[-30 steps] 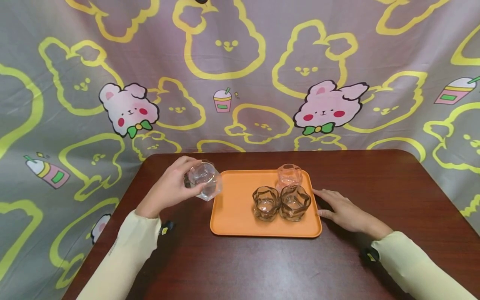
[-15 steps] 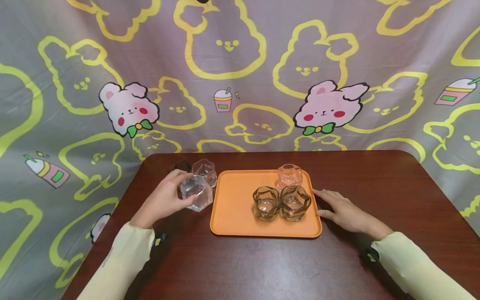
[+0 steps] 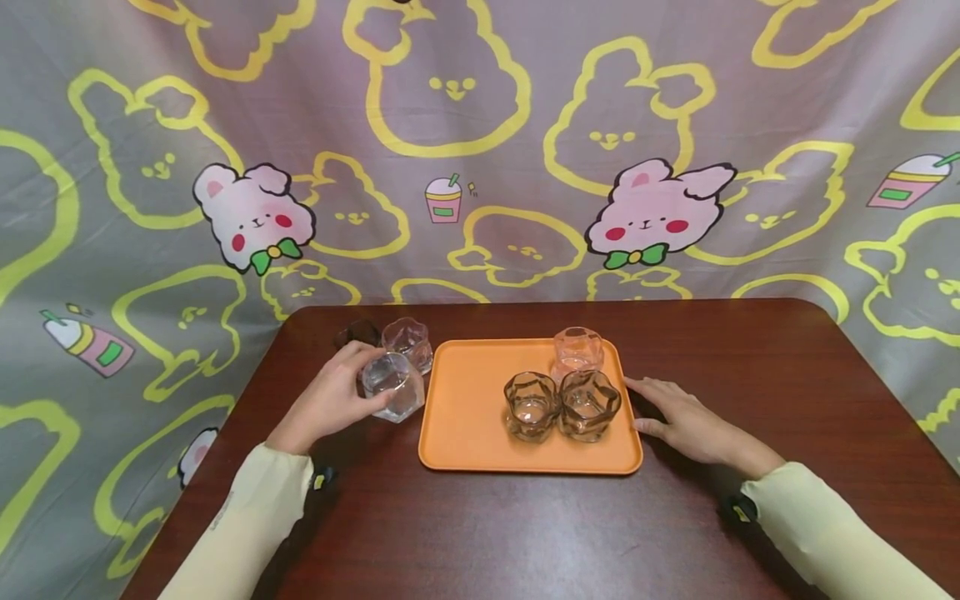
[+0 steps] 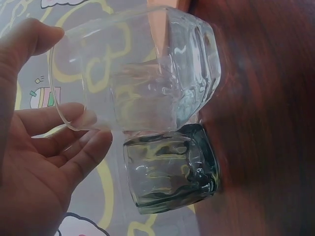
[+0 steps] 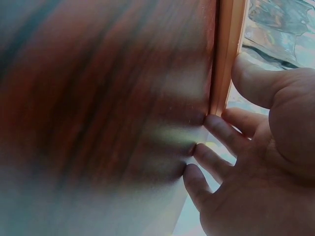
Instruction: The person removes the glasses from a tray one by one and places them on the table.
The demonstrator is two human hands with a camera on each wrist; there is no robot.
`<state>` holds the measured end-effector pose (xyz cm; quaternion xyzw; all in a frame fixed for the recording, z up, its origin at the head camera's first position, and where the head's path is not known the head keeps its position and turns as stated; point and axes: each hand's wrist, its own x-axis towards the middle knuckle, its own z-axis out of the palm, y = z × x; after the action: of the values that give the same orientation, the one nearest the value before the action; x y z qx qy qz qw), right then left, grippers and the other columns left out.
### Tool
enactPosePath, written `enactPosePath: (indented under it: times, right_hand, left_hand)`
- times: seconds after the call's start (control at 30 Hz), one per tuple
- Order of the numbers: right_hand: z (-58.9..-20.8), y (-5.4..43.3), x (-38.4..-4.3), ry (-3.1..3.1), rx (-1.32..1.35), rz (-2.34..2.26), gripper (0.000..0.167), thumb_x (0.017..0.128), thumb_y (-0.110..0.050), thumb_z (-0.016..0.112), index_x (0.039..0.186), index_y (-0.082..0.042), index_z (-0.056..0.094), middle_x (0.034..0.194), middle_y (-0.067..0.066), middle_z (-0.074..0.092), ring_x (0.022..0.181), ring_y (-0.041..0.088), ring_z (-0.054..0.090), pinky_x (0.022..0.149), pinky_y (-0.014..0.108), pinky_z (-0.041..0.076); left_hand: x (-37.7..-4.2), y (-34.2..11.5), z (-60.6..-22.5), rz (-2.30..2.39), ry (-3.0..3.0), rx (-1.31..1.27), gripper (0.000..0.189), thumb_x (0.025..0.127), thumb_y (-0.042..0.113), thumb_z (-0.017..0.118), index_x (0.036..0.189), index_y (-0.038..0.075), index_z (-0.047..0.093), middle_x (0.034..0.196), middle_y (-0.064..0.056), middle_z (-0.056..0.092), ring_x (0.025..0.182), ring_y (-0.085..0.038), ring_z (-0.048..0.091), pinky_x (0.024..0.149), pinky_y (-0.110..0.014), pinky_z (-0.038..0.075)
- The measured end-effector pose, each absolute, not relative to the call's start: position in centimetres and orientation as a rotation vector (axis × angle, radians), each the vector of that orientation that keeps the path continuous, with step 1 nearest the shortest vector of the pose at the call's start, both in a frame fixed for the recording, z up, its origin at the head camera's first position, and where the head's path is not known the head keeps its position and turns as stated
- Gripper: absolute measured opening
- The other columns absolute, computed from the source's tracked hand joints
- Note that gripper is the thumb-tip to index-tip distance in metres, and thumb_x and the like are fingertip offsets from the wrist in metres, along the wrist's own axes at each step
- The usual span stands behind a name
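My left hand grips a clear six-sided glass by its rim, thumb on one side and fingers on the other, just left of the orange tray. Behind it stand a pale pinkish glass and a dark glass, the latter partly hidden by the hand. In the left wrist view that dark glass looks grey-green, with thick walls. My right hand lies beside the tray's right edge. Its fingers are extended, fingertips at the tray's rim in the right wrist view.
On the tray's right half two brown glasses stand side by side, with a pink glass behind them. The dark wooden table reaches back to a patterned curtain.
My left hand has moved left and nearer with the clear glass, away from the tray's edge, uncovering the pale and dark glasses. It is nearly still over the last half second. My right hand stays put.
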<state>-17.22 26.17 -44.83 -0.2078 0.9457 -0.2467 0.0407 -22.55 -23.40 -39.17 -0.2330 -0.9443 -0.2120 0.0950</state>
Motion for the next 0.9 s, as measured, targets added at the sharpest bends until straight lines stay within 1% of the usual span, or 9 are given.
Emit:
enactPosePath:
  times: [0.3, 0.5, 0.7, 0.77, 0.9]
  right_hand:
    - [-44.81, 26.13, -17.29, 2.902, -0.64, -0.748, 0.063, 0.09, -0.029, 0.063, 0.143, -0.004, 0.039, 0.139, 0.026, 0.04, 0.129, 0.047, 0.031, 0.097, 0.063, 0.026]
    - [-44.71, 26.01, -17.21, 2.896, -0.625, -0.756, 0.063, 0.09, -0.028, 0.064, 0.143, -0.004, 0.038, 0.14, 0.026, 0.039, 0.129, 0.047, 0.03, 0.097, 0.064, 0.025]
    - [-44.48, 26.02, -17.2, 2.886, -0.608, -0.748, 0.064, 0.091, -0.03, 0.063, 0.144, -0.005, 0.037, 0.14, 0.027, 0.038, 0.129, 0.047, 0.028, 0.097, 0.065, 0.025]
    - [-44.46, 26.02, -17.18, 2.885, -0.604, -0.744, 0.064, 0.091, -0.03, 0.063, 0.144, -0.005, 0.037, 0.14, 0.027, 0.038, 0.129, 0.048, 0.028, 0.097, 0.065, 0.025]
    - [-44.58, 26.03, -17.19, 2.885, -0.605, -0.744, 0.064, 0.091, -0.03, 0.063, 0.144, -0.005, 0.037, 0.14, 0.028, 0.038, 0.129, 0.047, 0.028, 0.097, 0.064, 0.025]
  left_hand:
    - [-22.39, -23.16, -39.14, -0.63, -2.838, -0.65, 0.065, 0.07, 0.029, 0.083, 0.123, 0.001, 0.058, 0.113, -0.012, 0.053, 0.095, -0.026, 0.056, 0.077, -0.043, 0.051]
    - [-22.29, -23.02, -39.15, -0.655, -2.841, -0.658, 0.067, 0.07, 0.028, 0.083, 0.123, -0.002, 0.057, 0.112, -0.014, 0.053, 0.092, -0.028, 0.056, 0.073, -0.04, 0.051]
    - [-22.21, -23.02, -39.27, -0.652, -2.849, -0.643, 0.068, 0.07, 0.028, 0.083, 0.125, 0.0, 0.056, 0.114, -0.012, 0.052, 0.089, -0.026, 0.055, 0.07, -0.038, 0.051]
    - [-22.15, -23.02, -39.35, -0.651, -2.856, -0.638, 0.068, 0.071, 0.03, 0.083, 0.126, 0.001, 0.055, 0.116, -0.012, 0.051, 0.091, -0.026, 0.055, 0.073, -0.04, 0.052]
    - [-22.0, -22.86, -39.38, -0.647, -2.844, -0.648, 0.07, 0.071, 0.033, 0.083, 0.128, 0.005, 0.053, 0.12, -0.01, 0.049, 0.103, -0.026, 0.05, 0.083, -0.045, 0.049]
